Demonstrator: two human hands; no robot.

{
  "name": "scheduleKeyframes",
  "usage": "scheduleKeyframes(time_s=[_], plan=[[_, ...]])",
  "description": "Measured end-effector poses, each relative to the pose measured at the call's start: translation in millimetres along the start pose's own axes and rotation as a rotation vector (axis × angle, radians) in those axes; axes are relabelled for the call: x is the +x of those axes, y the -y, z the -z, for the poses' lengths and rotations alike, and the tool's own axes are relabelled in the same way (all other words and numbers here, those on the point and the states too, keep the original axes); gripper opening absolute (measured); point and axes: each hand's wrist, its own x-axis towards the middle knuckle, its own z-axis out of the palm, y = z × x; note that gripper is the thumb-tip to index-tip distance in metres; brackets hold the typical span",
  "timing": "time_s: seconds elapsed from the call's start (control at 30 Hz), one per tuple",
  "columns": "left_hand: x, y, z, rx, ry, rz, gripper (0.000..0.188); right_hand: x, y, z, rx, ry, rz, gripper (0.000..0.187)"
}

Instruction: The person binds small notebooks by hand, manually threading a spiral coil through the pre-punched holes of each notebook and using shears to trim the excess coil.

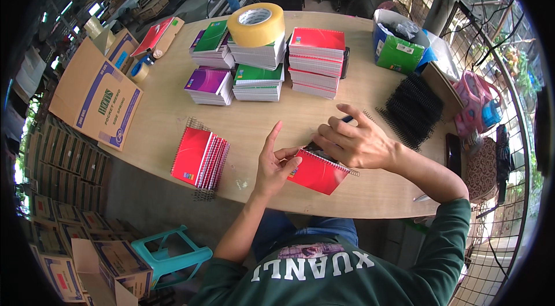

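Observation:
A red spiral notebook (321, 174) is tilted above the near middle of the table. My left hand (274, 168) grips its left end between thumb and fingers, with the index finger stretched upward. A wire coil (354, 173) runs along the notebook's top edge and sticks out past the right corner. Over that edge, my right hand (359, 139) is closed around a dark hand tool (313, 147), which looks like pliers; my fingers cover most of it. Left of my hands lies a stack of red spiral notebooks (200, 158), with coil ends protruding at both sides.
Stacks of red (317, 63), green (258, 81) and purple notebooks (208, 86) stand farther back, with a large tape roll (255, 24) on top. Black wire coils (409, 110) lie at right near a blue-green container (402, 45). An open carton (95, 98) edges the left side; a turquoise stool (172, 255) stands below.

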Motion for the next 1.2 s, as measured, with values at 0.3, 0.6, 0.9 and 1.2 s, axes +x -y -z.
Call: scheduleKeyframes(time_s=[0.3, 0.6, 0.9, 1.2], plan=[[-24, -19, -12, 0.732, -0.125, -0.269, 0.021, -19, 19, -4, 0.672, 0.076, -0.731, 0.025], [28, -143, 156, 1.407, -0.034, -0.352, 0.010, -121, 63, -37, 0.481, 0.121, -1.000, 0.034], [32, -99, 187, 1.542, 0.136, -0.289, 0.010, -160, 83, -48, 0.435, 0.030, -1.004, 0.046], [23, -126, 121, 1.611, -0.193, -0.691, 0.031, -152, 55, -33, 0.352, -0.020, -1.018, 0.053]])
